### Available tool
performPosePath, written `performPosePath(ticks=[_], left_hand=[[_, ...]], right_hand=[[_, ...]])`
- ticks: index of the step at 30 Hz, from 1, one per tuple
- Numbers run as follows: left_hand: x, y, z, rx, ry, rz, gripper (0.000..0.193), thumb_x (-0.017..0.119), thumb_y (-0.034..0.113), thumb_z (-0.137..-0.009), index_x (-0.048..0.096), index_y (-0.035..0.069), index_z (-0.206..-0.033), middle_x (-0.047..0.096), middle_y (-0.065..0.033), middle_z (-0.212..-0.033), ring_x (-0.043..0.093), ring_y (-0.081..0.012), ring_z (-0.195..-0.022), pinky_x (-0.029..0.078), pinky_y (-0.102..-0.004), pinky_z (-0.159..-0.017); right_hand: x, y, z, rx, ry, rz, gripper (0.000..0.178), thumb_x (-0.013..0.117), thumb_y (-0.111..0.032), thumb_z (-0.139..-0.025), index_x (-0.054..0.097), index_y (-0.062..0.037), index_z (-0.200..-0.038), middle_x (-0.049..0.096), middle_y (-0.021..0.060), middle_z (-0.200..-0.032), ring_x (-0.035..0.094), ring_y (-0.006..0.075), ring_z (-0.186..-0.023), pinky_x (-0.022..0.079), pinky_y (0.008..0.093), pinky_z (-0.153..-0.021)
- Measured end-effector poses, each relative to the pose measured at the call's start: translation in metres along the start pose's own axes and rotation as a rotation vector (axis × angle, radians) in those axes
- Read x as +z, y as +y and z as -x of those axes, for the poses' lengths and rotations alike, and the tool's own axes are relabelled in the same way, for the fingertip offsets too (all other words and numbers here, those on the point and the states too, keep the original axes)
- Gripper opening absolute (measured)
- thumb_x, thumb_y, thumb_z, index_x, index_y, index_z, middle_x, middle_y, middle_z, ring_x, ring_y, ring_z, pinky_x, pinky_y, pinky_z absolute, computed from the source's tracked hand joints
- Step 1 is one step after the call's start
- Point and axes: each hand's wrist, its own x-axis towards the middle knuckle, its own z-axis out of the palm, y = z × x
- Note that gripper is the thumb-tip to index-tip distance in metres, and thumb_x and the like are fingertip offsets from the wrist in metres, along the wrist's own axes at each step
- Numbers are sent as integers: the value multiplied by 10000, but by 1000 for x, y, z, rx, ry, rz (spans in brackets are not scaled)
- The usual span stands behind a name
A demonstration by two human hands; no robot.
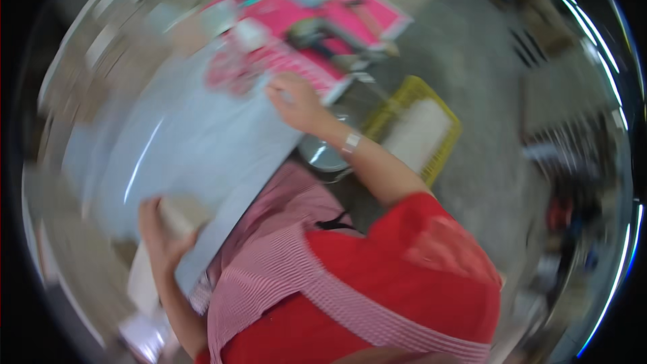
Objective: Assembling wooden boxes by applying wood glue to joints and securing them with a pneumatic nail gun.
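The picture is smeared by motion. At the lower left of the pale blue-grey tabletop (168, 141), my left hand (160, 239) is closed round a cream-coloured block (185, 216). Its thumb lies on the near side and the fingers on the far side. My right hand (296, 101) is over the table's right edge, beside a pink-and-white crumpled heap (232, 67). Its fingers are curled together. Whether they hold anything small cannot be made out.
A bright pink sheet (283, 10) at the table's far end bears a dark tool (317, 35), a wooden-handled tool (367, 20) and a white rounded item (251, 34). Right of the table stand a round shiny container (323, 156) and a yellow crate (445, 155) holding something white.
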Motion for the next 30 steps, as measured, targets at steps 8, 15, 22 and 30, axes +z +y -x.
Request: performPosePath(ticks=[8,15,22,30], left_hand=[[1,-5,-2,15,-36,92,727,789,161,-513,499,-3,-1160,507,-156,-1076,495,-361,-1028,408,-445,-929],[0,-7,-7,-24,-59,138,742,778,159,-515,491,-7,-1179,498,-153,-1091,494,-344,-1034,405,-441,-932],[1,-24,-6,45,-60,87,782,774,166,-524,474,-14,-1224,491,-165,-1117,498,-355,-1068,408,-440,-955],[1,-28,-4,36,-95,83,781,810,129,-577,446,-4,-1256,465,-151,-1175,488,-327,-1084,401,-422,-975]], right_hand=[[-66,50,-52,363,22,552,294,695,-273,-822,650,-16,-956,632,191,-909,612,374,-903,492,464,-774],[-57,84,-59,346,-140,693,365,734,-228,-752,640,7,-1016,577,236,-1132,571,390,-1076,483,482,-889],[-45,108,-56,452,-36,614,423,680,-85,-741,555,21,-1131,568,233,-1106,590,393,-1042,519,474,-848],[-43,104,-49,435,-12,590,437,681,-36,-724,523,6,-1129,573,205,-1086,613,372,-1002,533,455,-823]])
